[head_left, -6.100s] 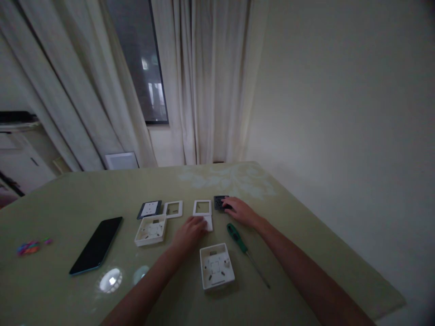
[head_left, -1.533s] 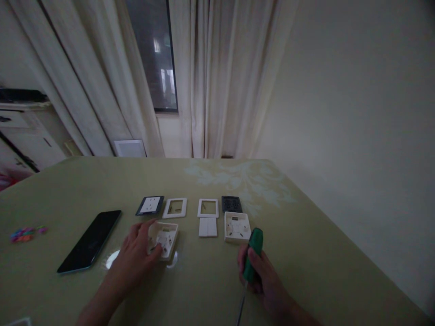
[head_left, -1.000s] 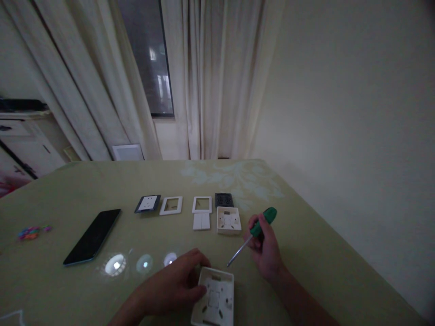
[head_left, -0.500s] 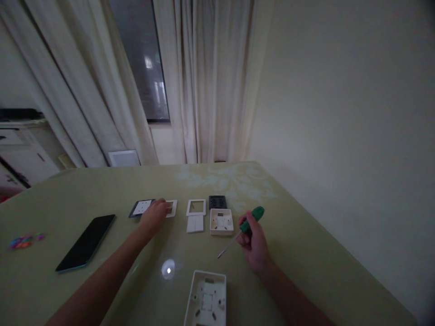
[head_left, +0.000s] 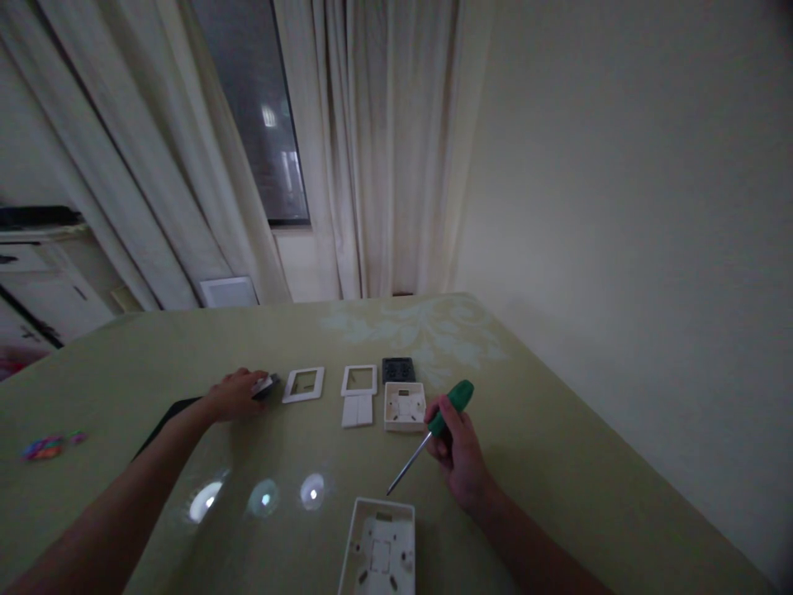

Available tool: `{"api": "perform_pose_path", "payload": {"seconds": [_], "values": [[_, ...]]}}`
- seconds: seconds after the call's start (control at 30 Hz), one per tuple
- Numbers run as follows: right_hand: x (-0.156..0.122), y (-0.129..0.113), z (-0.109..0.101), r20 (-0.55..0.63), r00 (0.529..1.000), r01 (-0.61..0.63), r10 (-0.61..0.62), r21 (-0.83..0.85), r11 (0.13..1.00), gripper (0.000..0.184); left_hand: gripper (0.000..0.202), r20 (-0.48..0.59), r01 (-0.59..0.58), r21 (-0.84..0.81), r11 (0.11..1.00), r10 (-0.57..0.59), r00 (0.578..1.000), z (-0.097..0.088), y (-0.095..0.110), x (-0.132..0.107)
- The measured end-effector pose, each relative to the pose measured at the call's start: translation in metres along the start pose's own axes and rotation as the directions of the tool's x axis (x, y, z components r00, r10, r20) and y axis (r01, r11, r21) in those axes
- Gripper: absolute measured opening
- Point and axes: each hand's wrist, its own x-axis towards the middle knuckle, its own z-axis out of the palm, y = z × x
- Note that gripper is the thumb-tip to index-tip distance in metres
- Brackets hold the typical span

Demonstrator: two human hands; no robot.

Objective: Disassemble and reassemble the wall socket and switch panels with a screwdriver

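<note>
My left hand is closed on a wall socket module, white-faced with a dark body, which looks tilted up at its edge; the fingers cover part of it. In my right hand is a screwdriver with a green handle, its shaft slanting down to the left. The tip is just above the far edge of a white back box near the front of the table. Right of my left hand lies a white frame with small screw-like pieces inside its opening.
A second white frame, a white switch plate, a dark module and a smaller white box lie mid-table. A black phone is partly behind my left forearm. Small colourful pieces lie far left. A wall borders the right.
My left hand has moved left from the white frame and taken hold of the socket module, lifting its edge. The screwdriver's tip has shifted lower and slightly left, towards the near box.
</note>
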Motion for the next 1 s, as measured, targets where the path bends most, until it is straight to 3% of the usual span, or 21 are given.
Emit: {"api": "perform_pose_path", "payload": {"seconds": [0.13, 0.3, 0.4, 0.5, 0.6, 0.67, 0.73, 0.8, 0.87, 1.0], "values": [[0.002, 0.001, -0.002, -0.011, 1.0, 0.023, -0.023, -0.015, 1.0, 0.069, 0.033, 0.058, 0.003, -0.023, 1.0, -0.002, 0.998, 0.003, -0.001, 0.001], [0.002, -0.001, -0.003, -0.021, 0.998, 0.056, -0.057, -0.017, 0.998, 0.069, 0.028, 0.095, 0.022, -0.14, 0.99, -0.008, 0.995, -0.008, 0.003, -0.007], [0.002, -0.002, -0.003, -0.051, 0.996, 0.073, -0.074, -0.015, 0.997, 0.069, 0.033, 0.093, -0.051, -0.289, 0.956, 0.081, 0.992, -0.02, 0.016, -0.02], [0.003, -0.003, -0.002, -0.109, 0.989, 0.096, -0.096, -0.011, 0.995, 0.067, 0.05, -0.014, -0.201, -0.438, 0.876, 0.217, 0.976, -0.031, 0.05, -0.047], [0.003, -0.005, -0.003, -0.176, 0.976, 0.127, -0.125, -0.001, 0.992, 0.066, 0.057, -0.101, -0.34, -0.505, 0.793, 0.337, 0.936, -0.035, 0.106, -0.096], [0.004, -0.007, -0.004, -0.213, 0.967, 0.146, -0.142, 0.006, 0.989, 0.065, 0.058, -0.129, -0.527, -0.485, 0.698, 0.538, 0.833, -0.032, 0.146, -0.134], [0.004, -0.009, -0.005, -0.244, 0.957, 0.162, -0.154, 0.012, 0.987, 0.065, 0.06, -0.142, -0.625, -0.472, 0.621, 0.647, 0.749, -0.021, 0.177, -0.166], [0.005, -0.011, -0.006, -0.271, 0.948, 0.177, -0.165, 0.018, 0.984, 0.065, 0.065, -0.09, -0.644, -0.464, 0.608, 0.691, 0.718, 0.001, 0.195, -0.186], [0.006, -0.013, -0.006, -0.292, 0.941, 0.188, -0.174, 0.021, 0.982, 0.064, 0.082, -0.116, -0.689, -0.4, 0.604, 0.713, 0.692, 0.032, 0.199, -0.192], [0.005, -0.013, -0.006, -0.307, 0.936, 0.19, -0.173, 0.024, 0.982, 0.062, 0.102, -0.281, -0.769, -0.273, 0.578, 0.717, 0.639, 0.098, 0.193, -0.186]]}}
